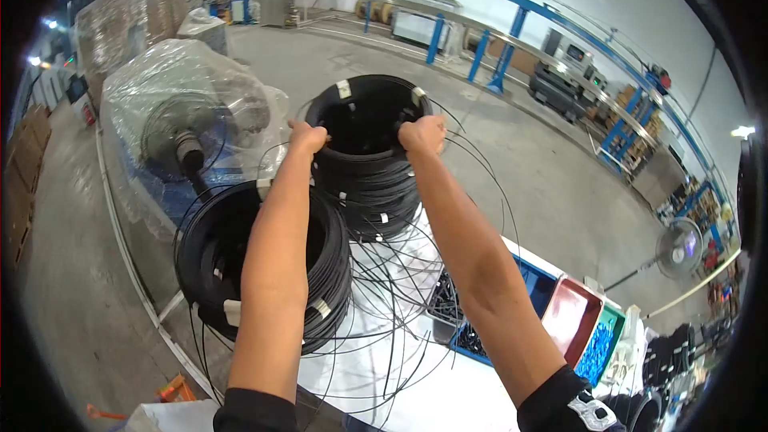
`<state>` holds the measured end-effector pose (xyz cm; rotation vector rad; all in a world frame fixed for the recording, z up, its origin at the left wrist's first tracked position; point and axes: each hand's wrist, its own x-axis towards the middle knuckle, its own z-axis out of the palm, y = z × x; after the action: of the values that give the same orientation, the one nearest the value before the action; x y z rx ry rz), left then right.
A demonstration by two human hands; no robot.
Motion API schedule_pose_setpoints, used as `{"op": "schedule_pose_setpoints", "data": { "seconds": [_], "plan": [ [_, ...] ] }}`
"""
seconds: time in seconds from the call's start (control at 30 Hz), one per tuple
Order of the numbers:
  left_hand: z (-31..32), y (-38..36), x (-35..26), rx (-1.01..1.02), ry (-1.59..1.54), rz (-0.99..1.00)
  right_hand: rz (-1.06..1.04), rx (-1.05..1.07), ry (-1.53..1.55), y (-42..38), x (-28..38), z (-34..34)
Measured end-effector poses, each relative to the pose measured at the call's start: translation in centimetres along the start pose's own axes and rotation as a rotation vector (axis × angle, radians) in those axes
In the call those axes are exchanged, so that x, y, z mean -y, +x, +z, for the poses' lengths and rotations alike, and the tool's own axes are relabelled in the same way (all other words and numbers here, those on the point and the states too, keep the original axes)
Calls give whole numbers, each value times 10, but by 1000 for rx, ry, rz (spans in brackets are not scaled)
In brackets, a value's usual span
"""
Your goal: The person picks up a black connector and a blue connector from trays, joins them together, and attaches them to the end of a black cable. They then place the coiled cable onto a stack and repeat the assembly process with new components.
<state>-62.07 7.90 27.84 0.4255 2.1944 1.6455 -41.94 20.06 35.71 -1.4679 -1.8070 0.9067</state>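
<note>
Both arms reach forward to a tall stack of black cable coils [372, 184] at the far end of a white table. My left hand [307, 138] is closed on the near left part of the top coil's rim. On the right part of that rim, my right hand [424, 134] has its fingers wrapped round the coil. Pale tape bits mark the top coil. A second stack of black coils [328, 304] stands nearer, partly behind my left forearm. Loose black cable ends spread over the white table [480, 388].
Right of the coils are a blue tray [536, 284], a red tray [572, 320] and a green tray with blue parts [600, 348]. A plastic-wrapped machine [184, 112] stands at left. A fan [678, 250] is at right, and a blue-framed line runs behind.
</note>
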Motion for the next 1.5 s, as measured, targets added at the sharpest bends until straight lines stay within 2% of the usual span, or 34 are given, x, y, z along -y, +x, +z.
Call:
{"op": "schedule_pose_setpoints", "data": {
  "seconds": [0.03, 0.07, 0.1, 0.13, 0.17, 0.2, 0.27, 0.3, 0.37, 0.4, 0.47, 0.5, 0.53, 0.6, 0.67, 0.7, 0.73, 0.8, 0.87, 0.93, 1.0, 1.07, 1.1, 1.13, 1.2, 1.23, 1.27, 1.33, 1.4, 1.47, 1.5],
  "plan": [
    [1, 6, -9, 10, -15, -62, 143, -67, 167, -2, 6, 5],
    [3, 7, -10, 12, -29, -130, 164, -71, 164, -4, 1, 0],
    [6, 3, -8, 16, -19, -132, 39, -84, 113, -7, 0, -4],
    [10, -9, -16, -105, 66, -100, -98, -100, 67, -7, 4, -8],
    [13, -21, -25, -227, 147, -70, -127, -126, 124, -2, 3, -11],
    [12, -32, -34, -228, 146, -67, -129, -127, 126, 3, -1, -16],
    [4, -57, -47, -125, 10, 80, -312, -84, 293, -6, -1, -40],
    [2, -70, -55, -134, 13, 73, -396, -148, 378, -2, -1, -45],
    [0, -104, -80, -227, -79, 305, -513, -139, 575, -14, 8, -85],
    [-5, -129, -95, -231, -72, 310, -672, -302, 589, 8, 0, -86],
    [-14, -194, -122, -102, -374, 449, -583, 64, 855, -47, 1, -169],
    [-17, -224, -128, -105, -419, 630, -624, 204, 1019, -60, -12, -204],
    [-19, -254, -136, -111, -465, 820, -620, 99, 971, -80, -16, -235],
    [-23, -313, -149, -81, -483, 873, -600, 310, 879, -99, -36, -297],
    [-21, -370, -158, -34, -484, 906, -687, 463, 856, -106, -58, -343],
    [-16, -398, -161, 5, -391, 1038, -805, 460, 842, -121, -71, -362],
    [-8, -421, -162, 46, -299, 1170, -933, 396, 675, -129, -94, -386],
    [16, -460, -161, 76, -261, 1262, -730, 329, 876, -152, -160, -415],
    [46, -512, -158, 251, -259, 1370, -599, 384, 890, -186, -231, -450],
    [69, -560, -141, 350, -42, 1454, -423, 376, 1058, -237, -295, -477],
    [98, -612, -108, 514, -61, 1375, -271, 259, 1115, -283, -367, -496],
    [119, -655, -54, 594, -44, 1403, -207, 131, 1178, -327, -434, -512],
    [122, -673, -29, 737, 48, 1388, -196, 69, 1159, -345, -468, -521],
    [130, -691, -5, 765, 62, 1456, -202, 14, 1141, -358, -499, -530],
    [146, -724, 50, 807, -28, 1442, -255, -169, 1070, -384, -527, -546],
    [152, -741, 71, 753, -72, 1469, -311, -206, 1022, -390, -542, -554],
    [158, -755, 97, 789, -154, 1401, -366, -237, 974, -396, -558, -564],
    [165, -787, 130, 670, -236, 1385, -407, -304, 711, -408, -564, -590],
    [172, -814, 160, 695, -540, 1175, -497, -282, 485, -408, -564, -626],
    [169, -841, 170, 779, -811, 951, -477, -303, 284, -415, -525, -648],
    [164, -859, 165, 782, -957, 712, -633, -223, 241, -410, -520, -668]
  ]
}}
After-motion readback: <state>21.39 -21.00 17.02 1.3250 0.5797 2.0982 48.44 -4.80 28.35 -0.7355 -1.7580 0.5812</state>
